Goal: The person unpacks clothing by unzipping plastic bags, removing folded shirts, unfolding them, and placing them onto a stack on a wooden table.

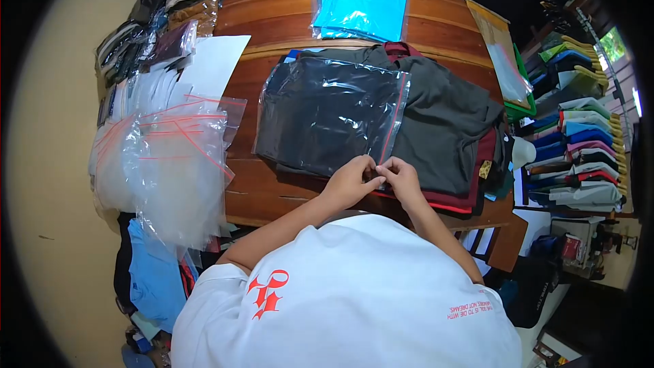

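A clear zip-lock bag (320, 119) with a red seal line along its right side lies on a pile of clothes, with a dark folded garment inside it. At the near end of the red seal, my left hand (353, 182) pinches the bag's edge between thumb and fingers. Close beside it, my right hand (400, 178) pinches the same corner, fingertips almost touching the left ones. Under the bag and to its right spreads a dark grey shirt (443, 119), with maroon clothing (487, 157) showing below it.
Loose clear bags with red seals (180, 170) hang over the table's left edge. A bagged bright blue garment (362, 10) lies at the far side of the wooden table (266, 7). Packed clothes (191, 0) are stacked at the back left. Shirts on hangers (579, 143) fill a rack on the right.
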A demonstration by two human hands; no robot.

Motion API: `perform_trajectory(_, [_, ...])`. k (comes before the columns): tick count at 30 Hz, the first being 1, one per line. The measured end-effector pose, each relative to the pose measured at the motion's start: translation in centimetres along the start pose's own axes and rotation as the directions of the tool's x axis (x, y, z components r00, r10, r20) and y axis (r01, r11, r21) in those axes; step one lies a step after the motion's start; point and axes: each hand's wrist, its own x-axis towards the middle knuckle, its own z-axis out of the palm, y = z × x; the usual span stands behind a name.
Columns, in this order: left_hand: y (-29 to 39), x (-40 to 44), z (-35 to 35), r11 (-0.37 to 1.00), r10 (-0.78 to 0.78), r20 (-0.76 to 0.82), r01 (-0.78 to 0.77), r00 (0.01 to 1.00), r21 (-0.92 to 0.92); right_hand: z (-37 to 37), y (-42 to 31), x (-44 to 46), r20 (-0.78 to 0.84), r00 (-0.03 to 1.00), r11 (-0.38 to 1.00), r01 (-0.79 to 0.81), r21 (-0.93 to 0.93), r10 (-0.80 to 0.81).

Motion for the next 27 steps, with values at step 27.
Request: perform_trajectory(27, [-0.4, 0.6, 0.8, 0.942, -0.186, 0.053, 0.194, 0.981, -0.274, 0.9, 0.2, 0.0, 0.11, 0.984, 0.966, 0.108, 0.236, -0.137])
